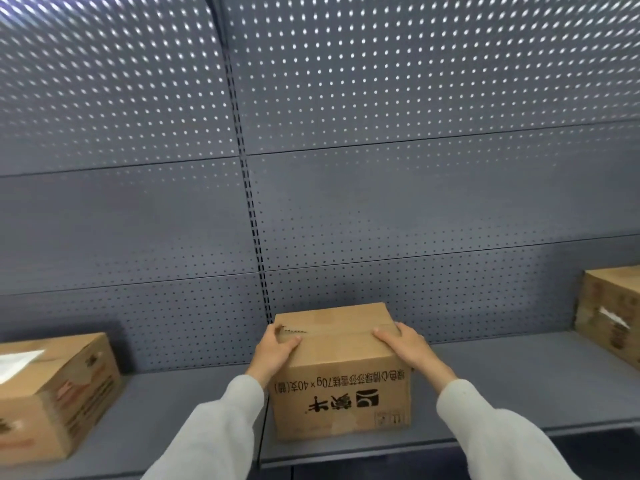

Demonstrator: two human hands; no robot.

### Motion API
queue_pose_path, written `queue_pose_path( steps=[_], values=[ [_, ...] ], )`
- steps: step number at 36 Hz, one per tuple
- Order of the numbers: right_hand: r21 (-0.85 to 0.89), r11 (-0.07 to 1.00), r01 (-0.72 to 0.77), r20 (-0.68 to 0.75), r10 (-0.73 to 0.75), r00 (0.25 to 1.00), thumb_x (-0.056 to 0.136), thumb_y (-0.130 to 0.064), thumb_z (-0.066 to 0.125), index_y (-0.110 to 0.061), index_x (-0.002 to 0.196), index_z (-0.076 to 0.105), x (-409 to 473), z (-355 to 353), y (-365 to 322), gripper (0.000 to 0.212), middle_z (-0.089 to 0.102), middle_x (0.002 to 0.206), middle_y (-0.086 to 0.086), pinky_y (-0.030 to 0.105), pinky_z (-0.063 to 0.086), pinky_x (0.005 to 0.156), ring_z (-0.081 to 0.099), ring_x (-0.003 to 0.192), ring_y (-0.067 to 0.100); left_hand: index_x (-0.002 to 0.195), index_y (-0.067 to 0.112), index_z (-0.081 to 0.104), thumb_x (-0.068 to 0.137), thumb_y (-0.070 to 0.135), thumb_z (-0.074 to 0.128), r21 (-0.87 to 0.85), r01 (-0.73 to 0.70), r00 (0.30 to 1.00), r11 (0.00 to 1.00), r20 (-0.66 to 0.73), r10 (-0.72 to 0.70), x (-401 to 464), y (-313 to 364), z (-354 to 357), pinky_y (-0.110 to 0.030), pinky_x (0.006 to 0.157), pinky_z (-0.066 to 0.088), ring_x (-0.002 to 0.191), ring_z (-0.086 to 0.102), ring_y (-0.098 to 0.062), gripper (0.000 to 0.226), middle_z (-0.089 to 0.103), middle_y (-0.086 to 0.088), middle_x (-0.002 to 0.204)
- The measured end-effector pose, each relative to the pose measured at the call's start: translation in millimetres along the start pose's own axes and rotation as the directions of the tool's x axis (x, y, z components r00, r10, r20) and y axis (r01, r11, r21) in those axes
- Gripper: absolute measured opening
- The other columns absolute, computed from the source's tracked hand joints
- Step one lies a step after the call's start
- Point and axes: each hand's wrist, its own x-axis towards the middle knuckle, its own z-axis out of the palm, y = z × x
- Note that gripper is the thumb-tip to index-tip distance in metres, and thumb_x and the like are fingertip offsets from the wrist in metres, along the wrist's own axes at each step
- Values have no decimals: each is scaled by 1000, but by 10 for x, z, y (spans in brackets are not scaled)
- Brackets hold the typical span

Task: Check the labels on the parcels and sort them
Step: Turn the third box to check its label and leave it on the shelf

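Note:
A brown cardboard parcel (341, 386) stands on the grey shelf (519, 382) in the middle of the view, its printed black text upside down on the side facing me. My left hand (275, 351) holds its top left edge, fingers over the top. On the top right edge lies my right hand (403, 344), fingers curled over the corner. No label shows on this parcel's visible faces.
A second cardboard box (55, 393) with a white label on top sits at the left on the shelf. A third box (609, 310) with a white label stands at the far right. A grey perforated back panel (381, 202) rises behind the shelf.

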Motion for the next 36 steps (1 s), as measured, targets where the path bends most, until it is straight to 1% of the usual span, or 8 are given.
queue_pose_path(
  steps=[2,6,12,16,20,26,30,36],
  values=[
    [-16,999,30,-30,-30,999,100,-51,53,-14,148,47,-48,-17,-14,61,56,141,9,31,39,87,49,112,21,154,18,35,95,37,71,-64,27,999,998,-18,-28,-6,29,-23,-40,108,41,136,47,-30,72,45,-8,153],
    [-43,998,45,-93,-49,994,99,-53,54,-11,140,55,-110,-44,-26,58,61,134,10,32,41,84,53,110,21,153,14,35,94,28,74,-165,35,996,986,-69,-47,-62,73,-57,-38,102,42,127,51,-28,71,48,-10,150],
    [-32,994,105,-140,-109,984,92,-50,67,-16,125,63,-116,-76,-58,47,67,123,4,36,48,88,58,118,24,153,22,39,91,33,77,-134,-18,988,991,-157,-3,-99,2,-157,-46,104,49,126,55,-30,74,54,-6,147],
    [-24,988,152,-188,-154,970,87,-43,76,-19,120,62,-132,-72,-70,43,68,114,-2,37,50,91,60,110,17,155,20,38,85,41,81,-151,-29,977,988,-215,-4,-153,-89,-243,-54,109,46,132,54,-30,85,57,-5,146],
    [-10,980,196,-187,-195,963,81,-26,86,-19,110,60,-204,-40,-10,39,65,105,-5,26,47,86,59,100,9,133,20,62,86,37,81,-219,-74,973,973,-229,23,-322,-141,-246,-45,99,53,116,63,-22,54,69,2,122],
    [47,968,246,-199,-232,952,76,-14,89,-17,101,61,-301,87,265,37,69,107,-7,28,52,95,64,104,8,107,19,68,92,36,76,-334,-115,966,936,-256,27,-636,-270,-177,-22,71,46,97,62,-6,24,69,9,103],
    [87,971,224,-206,-202,957,76,-6,87,-15,94,57,-363,159,460,36,69,108,-7,28,52,94,64,109,10,100,18,66,92,46,72,-375,-90,972,923,-235,-1,-717,-405,-88,-26,74,47,96,63,-9,30,70,5,103],
    [22,987,156,-171,-150,974,78,-5,86,-16,87,48,-429,272,703,41,70,106,-3,27,50,81,65,107,14,89,14,45,92,63,62,-408,-13,984,913,-167,-61,-730,-545,38,-35,76,43,89,57,-19,51,65,-7,100]
  ],
)
